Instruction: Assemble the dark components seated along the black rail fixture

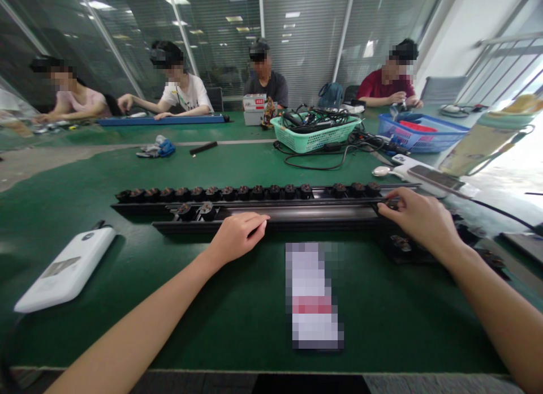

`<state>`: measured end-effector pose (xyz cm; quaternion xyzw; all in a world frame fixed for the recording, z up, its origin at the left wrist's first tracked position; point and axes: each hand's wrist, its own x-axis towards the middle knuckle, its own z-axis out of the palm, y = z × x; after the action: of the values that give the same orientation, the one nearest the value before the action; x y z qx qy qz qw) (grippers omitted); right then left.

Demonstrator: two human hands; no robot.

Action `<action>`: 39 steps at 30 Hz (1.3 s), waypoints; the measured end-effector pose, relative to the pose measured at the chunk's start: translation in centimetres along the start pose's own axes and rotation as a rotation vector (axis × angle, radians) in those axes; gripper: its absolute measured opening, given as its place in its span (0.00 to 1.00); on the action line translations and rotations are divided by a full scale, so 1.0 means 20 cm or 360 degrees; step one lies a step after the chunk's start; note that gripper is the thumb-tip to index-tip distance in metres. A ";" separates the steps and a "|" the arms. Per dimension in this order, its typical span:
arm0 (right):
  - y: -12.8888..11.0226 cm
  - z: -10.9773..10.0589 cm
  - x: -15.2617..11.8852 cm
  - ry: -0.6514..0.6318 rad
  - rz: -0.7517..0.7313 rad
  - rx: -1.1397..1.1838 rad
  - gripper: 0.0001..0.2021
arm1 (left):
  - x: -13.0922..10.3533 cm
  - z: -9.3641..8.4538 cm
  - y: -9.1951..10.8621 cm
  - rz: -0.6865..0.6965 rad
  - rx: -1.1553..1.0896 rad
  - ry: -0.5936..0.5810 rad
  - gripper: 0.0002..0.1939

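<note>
Two long black rails lie side by side across the table. The far rail (139,210) carries a row of several round black socket modules (258,192), with a gap toward its right part. In the near rail (305,214), two similar modules (207,211) sit at the left end, and its channel shows bare metal to the right of them. My left hand (237,235) is closed on the near rail's front edge, fingers together. At that rail's right end my right hand (418,215) pinches a small dark module, mostly hidden by the fingers.
More loose modules (401,244) lie beneath and right of my right forearm. A phone (314,298) lies in front, a white power bank (68,269) at left. Beyond are a green basket (314,136) of cables, a blue basket (419,136), a bottle (483,139) and several seated people.
</note>
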<state>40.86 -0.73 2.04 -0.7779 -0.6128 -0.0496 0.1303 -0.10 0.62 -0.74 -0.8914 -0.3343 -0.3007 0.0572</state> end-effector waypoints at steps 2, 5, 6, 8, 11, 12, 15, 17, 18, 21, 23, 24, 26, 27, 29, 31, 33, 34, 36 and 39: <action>0.00 0.00 0.00 0.0003 -0.0004 -0.0008 0.20 | 0.00 0.00 0.00 -0.0006 -0.0002 0.0004 0.13; 0.01 0.00 0.00 0.0022 -0.0009 -0.0017 0.21 | 0.00 -0.01 0.01 -0.0013 -0.0007 -0.0005 0.13; 0.01 0.00 0.00 0.0023 -0.0008 -0.0020 0.21 | 0.00 -0.01 0.01 -0.0016 -0.0009 -0.0013 0.14; 0.01 0.00 0.00 0.0011 0.0000 -0.0025 0.21 | 0.00 -0.01 0.00 -0.0016 -0.0013 -0.0020 0.14; 0.01 0.00 0.01 -0.0007 0.0013 -0.0037 0.22 | 0.00 0.00 0.00 -0.0008 -0.0019 -0.0016 0.14; 0.01 0.00 0.01 -0.0007 0.0019 -0.0039 0.22 | 0.00 0.00 0.00 -0.0005 -0.0022 -0.0011 0.14; 0.02 0.00 0.01 -0.0004 0.0022 -0.0040 0.22 | 0.00 0.00 0.00 0.0006 -0.0019 -0.0005 0.13; 0.02 0.00 0.01 -0.0004 0.0020 -0.0036 0.22 | 0.00 0.00 0.00 0.0011 -0.0013 -0.0003 0.13; 0.02 0.00 0.01 -0.0002 0.0022 -0.0033 0.22 | 0.00 0.00 0.00 0.0011 -0.0011 -0.0004 0.13; 0.02 0.00 0.01 0.0007 0.0023 -0.0019 0.22 | 0.01 0.00 0.00 0.0001 -0.0017 -0.0009 0.13; 0.02 0.00 0.01 0.0009 0.0022 -0.0019 0.21 | 0.00 0.00 0.00 -0.0002 -0.0022 -0.0006 0.13; 0.01 -0.01 0.01 0.0008 0.0020 -0.0020 0.21 | 0.00 0.00 0.00 -0.0003 -0.0022 -0.0006 0.13; 0.01 -0.01 0.01 0.0004 0.0024 -0.0025 0.21 | 0.00 0.00 0.00 -0.0002 -0.0014 -0.0003 0.13; 0.01 -0.01 0.01 0.0000 0.0028 -0.0026 0.22 | 0.00 0.00 0.00 -0.0001 -0.0010 -0.0001 0.13; 0.00 -0.02 0.01 -0.0012 0.0040 -0.0030 0.22 | 0.00 0.00 0.00 0.0000 -0.0008 -0.0001 0.14; 0.00 -0.02 0.01 -0.0017 0.0047 -0.0029 0.22 | 0.01 -0.01 0.01 0.0001 -0.0010 0.0000 0.14; 0.00 -0.02 0.00 -0.0014 0.0047 -0.0026 0.22 | 0.01 -0.01 0.01 0.0001 -0.0012 0.0000 0.13; 0.00 -0.02 0.00 -0.0013 0.0046 -0.0026 0.22 | 0.01 -0.01 0.01 0.0002 -0.0014 -0.0002 0.13; 0.00 -0.02 0.00 -0.0016 0.0041 -0.0028 0.22 | 0.01 -0.01 0.01 0.0005 -0.0015 -0.0007 0.13; 0.01 -0.02 0.00 -0.0009 0.0024 -0.0028 0.22 | 0.01 0.00 0.01 0.0009 -0.0006 -0.0003 0.13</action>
<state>41.07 -0.78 2.33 -0.7837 -0.6068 -0.0519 0.1220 -0.01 0.58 -0.58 -0.8927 -0.3313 -0.3003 0.0559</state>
